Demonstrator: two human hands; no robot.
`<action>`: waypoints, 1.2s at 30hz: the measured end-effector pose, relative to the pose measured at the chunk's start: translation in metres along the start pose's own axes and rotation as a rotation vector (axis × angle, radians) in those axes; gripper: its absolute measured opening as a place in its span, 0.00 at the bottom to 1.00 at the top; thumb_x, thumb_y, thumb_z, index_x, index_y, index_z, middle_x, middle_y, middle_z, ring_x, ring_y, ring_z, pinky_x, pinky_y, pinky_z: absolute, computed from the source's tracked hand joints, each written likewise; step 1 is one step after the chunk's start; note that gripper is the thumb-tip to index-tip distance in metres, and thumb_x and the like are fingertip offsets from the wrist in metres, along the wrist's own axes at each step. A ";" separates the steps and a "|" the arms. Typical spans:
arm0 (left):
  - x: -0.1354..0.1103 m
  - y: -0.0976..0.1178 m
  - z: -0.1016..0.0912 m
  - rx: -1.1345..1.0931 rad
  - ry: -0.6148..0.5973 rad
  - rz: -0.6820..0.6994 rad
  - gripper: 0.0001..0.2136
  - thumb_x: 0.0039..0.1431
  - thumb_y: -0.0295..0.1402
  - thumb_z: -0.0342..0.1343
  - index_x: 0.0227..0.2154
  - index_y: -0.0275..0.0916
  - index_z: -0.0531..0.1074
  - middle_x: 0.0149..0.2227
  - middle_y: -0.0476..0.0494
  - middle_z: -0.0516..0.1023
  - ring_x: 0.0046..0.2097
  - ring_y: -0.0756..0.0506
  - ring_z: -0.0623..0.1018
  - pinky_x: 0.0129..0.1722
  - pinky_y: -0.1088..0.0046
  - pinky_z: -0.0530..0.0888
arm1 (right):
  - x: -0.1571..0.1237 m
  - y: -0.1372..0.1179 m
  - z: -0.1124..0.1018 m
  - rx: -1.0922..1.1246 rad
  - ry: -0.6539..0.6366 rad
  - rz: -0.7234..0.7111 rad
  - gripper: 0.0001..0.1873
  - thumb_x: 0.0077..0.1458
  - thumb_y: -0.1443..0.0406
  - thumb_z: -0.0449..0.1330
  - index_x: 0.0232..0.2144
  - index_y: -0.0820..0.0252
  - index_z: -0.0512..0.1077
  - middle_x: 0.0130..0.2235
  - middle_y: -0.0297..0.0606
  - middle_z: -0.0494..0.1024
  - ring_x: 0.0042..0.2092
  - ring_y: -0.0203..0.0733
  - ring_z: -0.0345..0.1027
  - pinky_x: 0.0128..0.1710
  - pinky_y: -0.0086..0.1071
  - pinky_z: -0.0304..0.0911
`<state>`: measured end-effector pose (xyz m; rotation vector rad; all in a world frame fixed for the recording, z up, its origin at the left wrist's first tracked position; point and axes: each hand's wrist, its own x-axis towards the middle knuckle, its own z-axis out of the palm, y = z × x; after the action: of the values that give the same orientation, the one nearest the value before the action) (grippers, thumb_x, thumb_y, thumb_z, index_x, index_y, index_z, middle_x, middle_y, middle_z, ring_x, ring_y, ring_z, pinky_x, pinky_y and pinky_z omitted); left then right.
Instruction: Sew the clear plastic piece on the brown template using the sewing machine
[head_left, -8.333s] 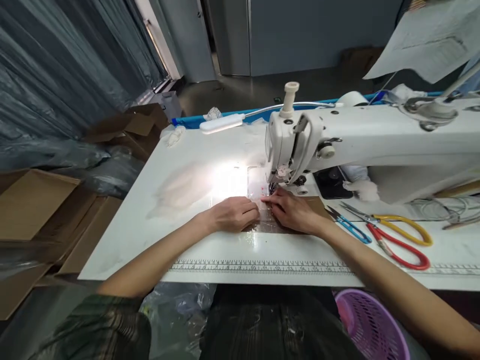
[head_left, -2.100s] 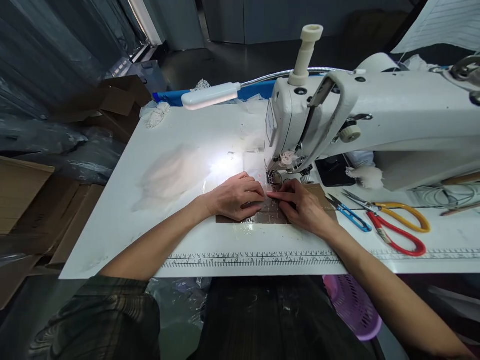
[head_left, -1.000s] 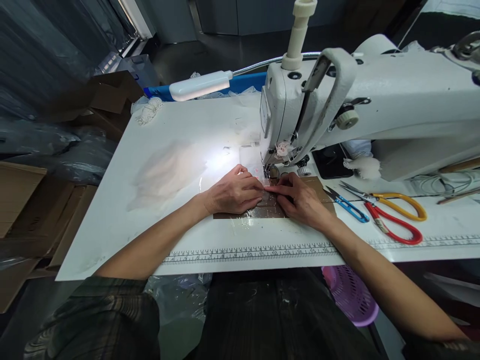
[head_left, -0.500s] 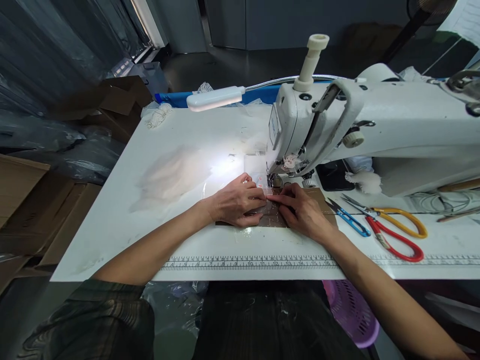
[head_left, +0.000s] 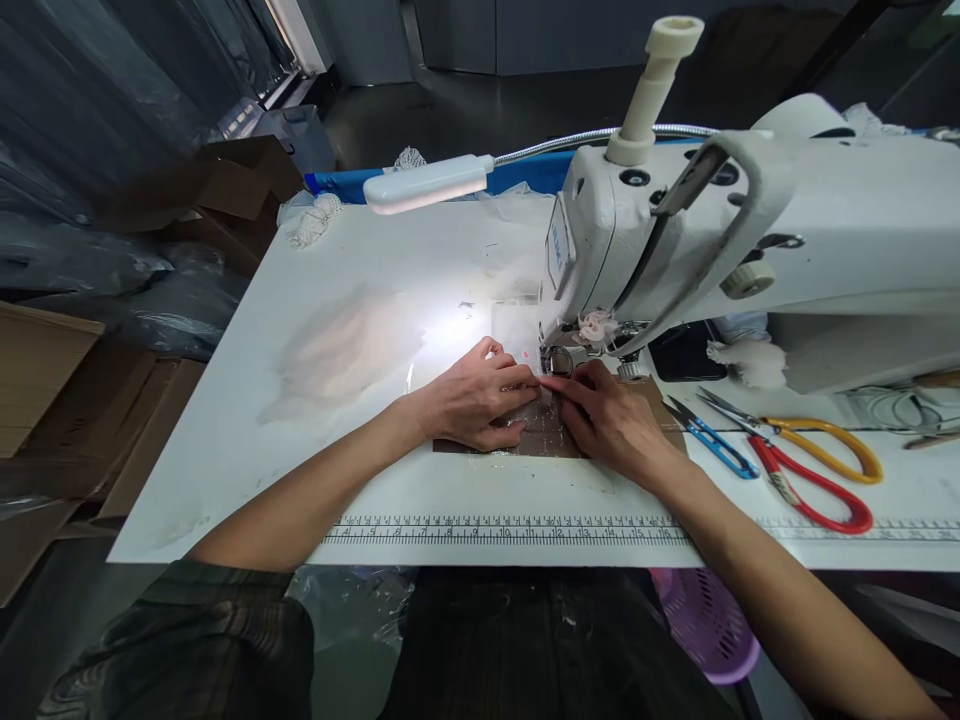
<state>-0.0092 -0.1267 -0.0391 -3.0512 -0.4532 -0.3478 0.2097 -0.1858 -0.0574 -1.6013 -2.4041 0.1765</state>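
Note:
A white sewing machine (head_left: 589,240) stands over the work, its presser foot (head_left: 546,362) just beyond my fingertips. Thin see-through material (head_left: 541,412) with a small reddish mark lies in front of the foot; whether it is film or sheer fabric I cannot tell. My left hand (head_left: 484,398), fingers curled, presses and grips this material from the left. From the other side, my right hand (head_left: 609,415) pinches its edge, forefinger tip against the left fingers. Beneath both hands is a flat brown patch (head_left: 551,443), partly covered.
To the right lie blue thread snips (head_left: 712,440) and scissors with red and yellow handles (head_left: 814,480). A ruler strip (head_left: 510,530) runs along the table's front edge. A lamp (head_left: 427,185) hangs behind; a purple basket (head_left: 709,620) sits below. Cardboard boxes (head_left: 142,440) stand left.
The view has shifted slightly, so the machine looks larger and farther right. Less of the reddish marking shows by the foot. Both hands keep nearly the same grip.

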 end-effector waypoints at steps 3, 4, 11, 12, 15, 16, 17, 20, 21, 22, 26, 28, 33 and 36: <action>0.000 -0.001 0.001 0.012 0.006 -0.014 0.16 0.59 0.39 0.49 0.46 0.37 0.72 0.42 0.39 0.74 0.36 0.44 0.70 0.40 0.62 0.63 | 0.001 0.000 0.000 -0.004 -0.007 0.017 0.22 0.62 0.62 0.47 0.55 0.52 0.69 0.45 0.47 0.72 0.39 0.46 0.69 0.26 0.31 0.58; 0.000 -0.002 0.002 0.016 0.009 -0.018 0.17 0.60 0.39 0.48 0.47 0.37 0.72 0.42 0.39 0.74 0.36 0.44 0.70 0.39 0.62 0.62 | 0.001 0.000 0.000 0.003 -0.008 0.012 0.22 0.62 0.62 0.47 0.55 0.52 0.69 0.45 0.47 0.72 0.39 0.46 0.69 0.26 0.31 0.58; 0.001 -0.002 0.003 0.031 -0.002 -0.047 0.17 0.60 0.40 0.49 0.46 0.36 0.72 0.45 0.37 0.73 0.38 0.43 0.69 0.39 0.62 0.62 | -0.003 -0.004 -0.004 0.042 -0.024 -0.005 0.22 0.63 0.62 0.46 0.55 0.55 0.69 0.48 0.48 0.72 0.41 0.47 0.69 0.30 0.34 0.63; 0.001 -0.002 0.003 0.029 -0.001 -0.055 0.17 0.60 0.40 0.49 0.45 0.36 0.72 0.45 0.37 0.73 0.38 0.43 0.69 0.39 0.62 0.62 | -0.002 -0.004 -0.004 0.028 -0.029 0.002 0.22 0.63 0.62 0.45 0.55 0.55 0.69 0.48 0.49 0.72 0.41 0.47 0.69 0.30 0.34 0.63; 0.002 -0.003 0.004 0.023 -0.004 -0.079 0.17 0.60 0.41 0.49 0.46 0.35 0.71 0.46 0.37 0.72 0.38 0.43 0.69 0.39 0.62 0.62 | -0.001 -0.005 -0.002 -0.024 -0.038 0.015 0.22 0.63 0.61 0.45 0.55 0.56 0.68 0.47 0.50 0.72 0.40 0.48 0.69 0.28 0.34 0.62; 0.002 -0.003 0.004 0.022 -0.009 -0.086 0.18 0.61 0.41 0.48 0.46 0.35 0.71 0.46 0.37 0.72 0.38 0.43 0.69 0.40 0.62 0.63 | -0.001 -0.004 -0.002 -0.038 -0.038 0.013 0.22 0.63 0.61 0.45 0.55 0.56 0.68 0.47 0.50 0.72 0.40 0.48 0.69 0.28 0.34 0.62; 0.002 -0.004 0.005 0.020 -0.014 -0.093 0.18 0.61 0.41 0.47 0.47 0.35 0.71 0.46 0.37 0.72 0.38 0.43 0.69 0.40 0.62 0.63 | -0.001 -0.004 -0.001 -0.046 -0.035 0.008 0.22 0.63 0.61 0.45 0.55 0.57 0.67 0.47 0.50 0.72 0.39 0.48 0.69 0.28 0.34 0.61; 0.002 -0.005 0.006 0.006 -0.023 -0.109 0.19 0.62 0.42 0.46 0.47 0.34 0.70 0.48 0.36 0.71 0.40 0.43 0.68 0.41 0.63 0.63 | -0.001 -0.004 -0.001 -0.051 -0.026 -0.014 0.23 0.63 0.61 0.44 0.55 0.57 0.68 0.47 0.51 0.72 0.38 0.48 0.69 0.28 0.34 0.61; 0.002 -0.005 0.006 0.002 -0.026 -0.113 0.19 0.62 0.42 0.46 0.47 0.34 0.70 0.49 0.36 0.70 0.40 0.43 0.68 0.41 0.63 0.63 | 0.000 -0.005 -0.001 -0.054 -0.029 -0.014 0.23 0.63 0.61 0.44 0.55 0.57 0.68 0.47 0.51 0.72 0.38 0.48 0.69 0.27 0.34 0.61; 0.002 -0.005 0.007 0.000 -0.030 -0.117 0.19 0.62 0.42 0.46 0.47 0.34 0.70 0.49 0.36 0.70 0.40 0.43 0.68 0.41 0.63 0.63 | 0.000 -0.005 -0.001 -0.061 -0.034 -0.008 0.23 0.63 0.61 0.44 0.55 0.57 0.68 0.48 0.51 0.72 0.37 0.48 0.70 0.26 0.34 0.60; 0.005 -0.006 0.005 0.012 -0.058 -0.135 0.20 0.61 0.44 0.46 0.47 0.34 0.70 0.51 0.36 0.69 0.39 0.43 0.67 0.41 0.63 0.63 | 0.003 -0.006 0.000 -0.080 -0.056 0.020 0.23 0.62 0.61 0.44 0.54 0.58 0.69 0.48 0.53 0.72 0.35 0.50 0.70 0.23 0.34 0.57; 0.006 -0.006 0.004 0.025 -0.071 -0.150 0.21 0.61 0.45 0.46 0.46 0.34 0.71 0.49 0.36 0.69 0.39 0.43 0.67 0.41 0.63 0.62 | 0.003 -0.004 0.000 -0.044 -0.034 0.011 0.23 0.62 0.61 0.44 0.53 0.58 0.70 0.47 0.53 0.72 0.37 0.50 0.71 0.24 0.34 0.60; 0.008 -0.007 0.001 0.067 -0.101 -0.175 0.23 0.62 0.47 0.44 0.48 0.32 0.69 0.45 0.36 0.69 0.39 0.43 0.66 0.39 0.63 0.60 | 0.000 0.010 -0.006 0.184 0.065 0.044 0.21 0.63 0.59 0.47 0.52 0.57 0.70 0.47 0.48 0.72 0.38 0.45 0.71 0.36 0.37 0.67; 0.008 -0.008 -0.001 0.076 -0.120 -0.178 0.25 0.62 0.48 0.44 0.51 0.32 0.68 0.45 0.36 0.69 0.39 0.43 0.66 0.38 0.64 0.59 | 0.004 0.025 -0.009 0.377 0.026 0.120 0.20 0.63 0.55 0.48 0.46 0.58 0.73 0.40 0.44 0.76 0.37 0.44 0.71 0.38 0.38 0.67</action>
<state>-0.0047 -0.1167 -0.0365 -2.9760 -0.7289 -0.1491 0.2334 -0.1727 -0.0537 -1.5535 -2.0965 0.5886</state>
